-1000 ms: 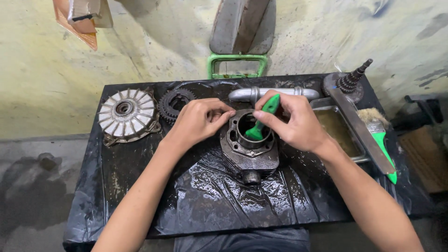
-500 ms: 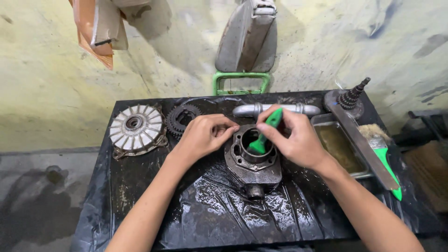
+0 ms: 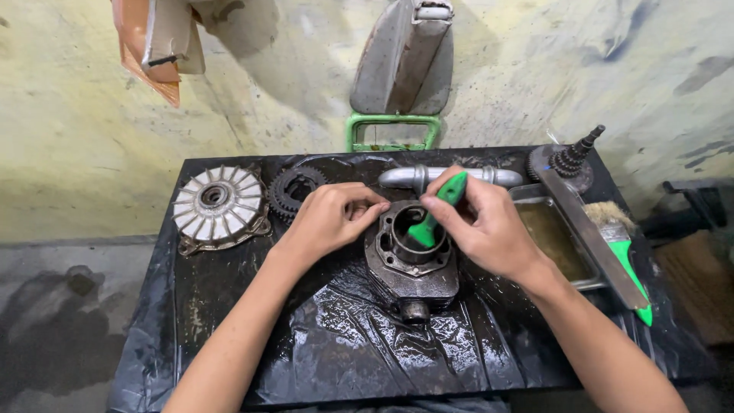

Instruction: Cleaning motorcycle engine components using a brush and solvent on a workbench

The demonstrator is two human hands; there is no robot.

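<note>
head | cylinder (image 3: pixel 413 264) mid-counter (image 3: pixel 229 306), looks heavy, stiff, oily-slick; grip its outer body | left hand (image 3: pixel 329 218) curled on its rim | right hand (image 3: pixel 489 229) closed round green brush (image 3: pixel 436 214) dipped in bore

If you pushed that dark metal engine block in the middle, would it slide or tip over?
The engine block is thick metal, so it is probably heavy for its size. It sits flat and squat, so it seems unlikely to tip or roll. It looks wet and oily on the shiny black plastic sheet, so it might slide and feel slippery.
</note>
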